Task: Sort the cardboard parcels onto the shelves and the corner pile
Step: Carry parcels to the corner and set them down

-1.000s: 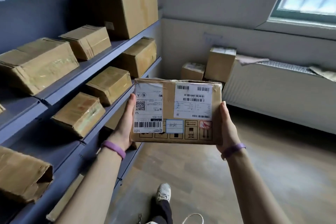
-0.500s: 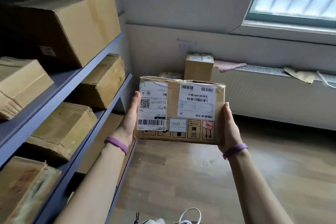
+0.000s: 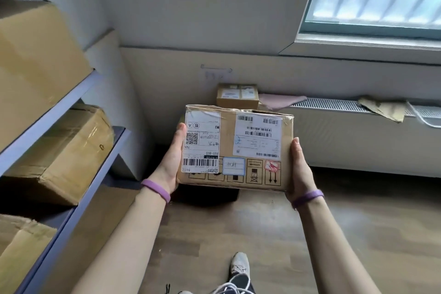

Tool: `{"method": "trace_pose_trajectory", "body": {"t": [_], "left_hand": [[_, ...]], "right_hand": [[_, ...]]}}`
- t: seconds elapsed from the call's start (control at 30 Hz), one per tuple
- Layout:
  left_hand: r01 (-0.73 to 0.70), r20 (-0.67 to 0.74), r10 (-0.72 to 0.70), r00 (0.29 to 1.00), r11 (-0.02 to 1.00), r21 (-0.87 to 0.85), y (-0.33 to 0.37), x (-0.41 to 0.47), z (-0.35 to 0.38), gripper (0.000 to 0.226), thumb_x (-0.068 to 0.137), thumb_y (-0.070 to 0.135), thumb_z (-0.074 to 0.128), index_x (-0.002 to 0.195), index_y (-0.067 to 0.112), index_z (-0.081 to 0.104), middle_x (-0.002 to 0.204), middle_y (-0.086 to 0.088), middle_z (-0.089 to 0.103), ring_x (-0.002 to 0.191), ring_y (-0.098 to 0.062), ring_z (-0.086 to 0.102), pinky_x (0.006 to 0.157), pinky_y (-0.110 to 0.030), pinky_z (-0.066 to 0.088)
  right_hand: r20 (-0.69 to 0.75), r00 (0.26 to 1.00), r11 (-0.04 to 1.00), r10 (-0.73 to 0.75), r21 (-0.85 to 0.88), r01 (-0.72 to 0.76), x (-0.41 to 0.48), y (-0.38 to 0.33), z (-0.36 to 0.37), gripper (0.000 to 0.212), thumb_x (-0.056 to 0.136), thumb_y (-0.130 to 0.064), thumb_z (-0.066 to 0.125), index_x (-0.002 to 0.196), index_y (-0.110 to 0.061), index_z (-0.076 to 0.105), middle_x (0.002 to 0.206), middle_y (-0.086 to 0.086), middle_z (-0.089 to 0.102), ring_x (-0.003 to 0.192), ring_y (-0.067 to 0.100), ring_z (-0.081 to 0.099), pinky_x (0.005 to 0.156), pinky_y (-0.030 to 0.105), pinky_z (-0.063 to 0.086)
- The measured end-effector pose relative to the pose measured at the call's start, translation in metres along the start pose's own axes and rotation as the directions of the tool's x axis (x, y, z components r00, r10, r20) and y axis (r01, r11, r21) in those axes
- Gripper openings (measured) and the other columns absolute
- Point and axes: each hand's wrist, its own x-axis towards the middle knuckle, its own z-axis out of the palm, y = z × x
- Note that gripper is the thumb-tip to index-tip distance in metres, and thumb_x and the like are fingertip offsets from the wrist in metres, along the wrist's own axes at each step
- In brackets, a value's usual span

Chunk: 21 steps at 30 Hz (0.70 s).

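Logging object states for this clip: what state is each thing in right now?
held parcel: closed, labels facing up, lifted in both hands, far right corner dented.
left hand: grips the held parcel's left side.
right hand: grips its right side.
corner parcel: closed, standing beside the radiator.
upper box: closed, on the upper shelf.
lower box: taped shut, on the lower shelf.
pink cloth: draped on the radiator.

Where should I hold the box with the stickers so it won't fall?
Probably hold the box by its two short ends, one hand from each side, like the left hand and right hand do now. It is wide and flat, likely too broad for one hand, and gripping the ends covers no label.
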Motion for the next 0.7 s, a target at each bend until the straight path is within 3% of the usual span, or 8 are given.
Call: {"method": "trace_pose_trajectory", "body": {"t": [0.07,0.23,0.7], "left_hand": [[0.029,0.007,-0.029,1.0,0.999,-0.018,0.005,0.039,0.012,0.067,0.095,0.071,0.024,0.131,0.029,0.061,0.124,-0.002,0.07,0.116,-0.022,0.065,0.107,-0.05,0.045],[0.073,-0.016,-0.074,0.997,0.996,-0.05,0.019,0.114,0.037,0.068,0.093,0.073,0.026,0.132,0.029,0.06,0.126,-0.003,0.069,0.118,-0.024,0.065,0.108,-0.053,0.043],[0.225,0.008,-0.225,0.974,0.972,-0.069,0.026,0.278,0.046,0.067,0.091,0.076,0.03,0.132,0.032,0.06,0.124,-0.004,0.07,0.115,-0.027,0.066,0.107,-0.054,0.045]], "right_hand": [[0.001,1.0,0.999,0.022,-0.025,-0.022,0.036,-0.02,-0.004,0.069,0.078,-0.071,0.052,0.121,-0.019,0.067,0.116,0.012,0.072,0.11,0.032,0.067,0.1,0.057,0.049],[0.04,0.997,0.997,0.063,-0.053,-0.061,0.107,-0.06,-0.01,0.066,0.085,-0.071,0.045,0.121,-0.02,0.067,0.115,0.01,0.072,0.107,0.029,0.069,0.093,0.051,0.054],[-0.098,0.979,0.979,0.181,-0.081,-0.189,0.256,-0.088,-0.007,0.061,0.088,-0.07,0.047,0.117,-0.021,0.069,0.109,0.009,0.074,0.1,0.03,0.071,0.09,0.05,0.056]]}}
